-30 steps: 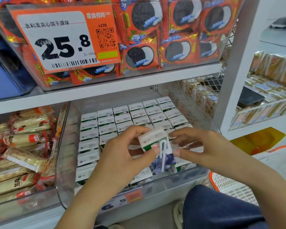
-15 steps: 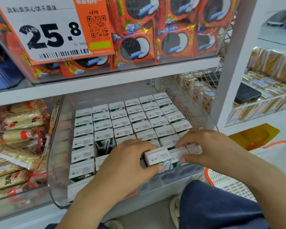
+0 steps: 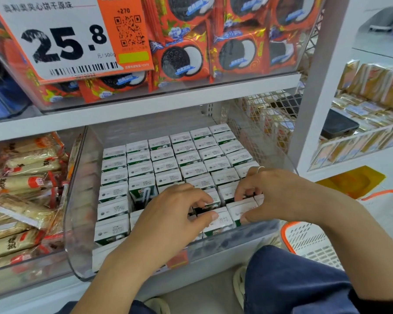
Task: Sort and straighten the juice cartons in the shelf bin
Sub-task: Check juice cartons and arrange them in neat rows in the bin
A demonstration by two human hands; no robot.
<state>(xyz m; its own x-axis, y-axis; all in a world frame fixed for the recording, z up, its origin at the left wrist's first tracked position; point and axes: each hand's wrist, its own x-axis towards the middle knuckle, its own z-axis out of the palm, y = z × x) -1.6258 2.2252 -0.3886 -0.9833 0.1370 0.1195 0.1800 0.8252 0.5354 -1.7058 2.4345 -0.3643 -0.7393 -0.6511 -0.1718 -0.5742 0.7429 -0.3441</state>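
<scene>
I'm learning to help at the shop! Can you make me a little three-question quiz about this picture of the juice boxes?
1. True or false: both hands are inside the clear bin.
2. What sits on the shelf above the juice cartons? A) bananas B) cookie packs C) bottles
3. Fill in: the big price sign reads ____.

Key
1. True: the left hand and right hand both touch front-row cartons.
2. B: the cookie packs.
3. 25.8, on the price sign.

left hand (image 3: 179, 214) curled, right hand (image 3: 268, 196) curled (ring on finger)
</scene>
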